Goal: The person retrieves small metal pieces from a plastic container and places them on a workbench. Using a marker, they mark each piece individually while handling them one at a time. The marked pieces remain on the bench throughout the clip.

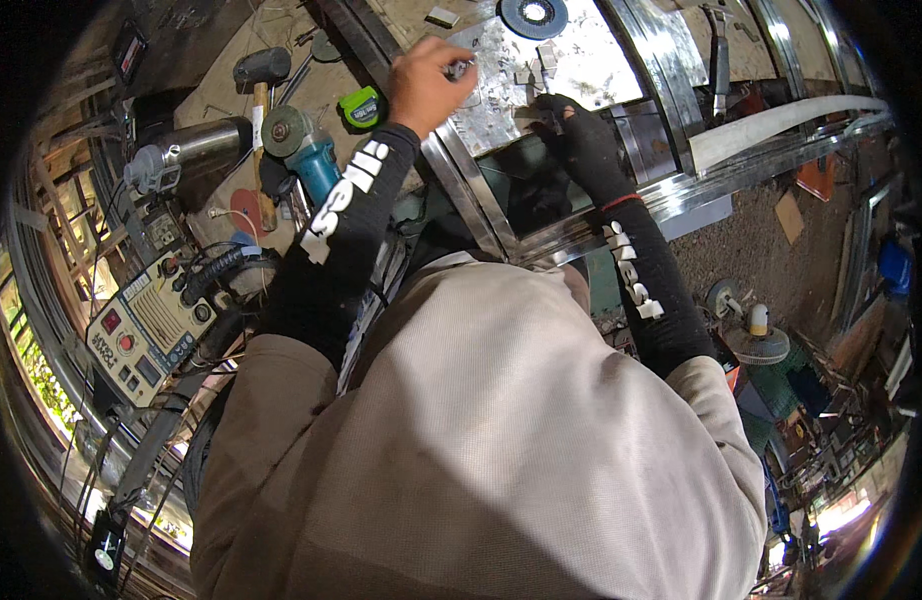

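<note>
Steel rails (482, 192) lay at the torso's (491, 420) 12 o'clock. Beyond, towards 1 o'clock, the gloved right hand (585, 145) was half curled; any hold was unclear. At its 10 o'clock, the bare left hand (428, 88) was closed around a small dark object (459, 70). At the right hand's 11 o'clock, metal squares (547, 55) lay on a plate (603, 78), apparently loose; an accidental brush could scatter them.

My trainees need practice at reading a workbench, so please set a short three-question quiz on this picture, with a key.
1. Which of the person's hands wears a dark glove?
2. True or false: the mallet lies to the left of the green tape measure.
3. What lies on the bright metal plate? A) a paintbrush B) a round disc C) a cup

Key: 1. The right hand. 2. True. 3. B.
</note>
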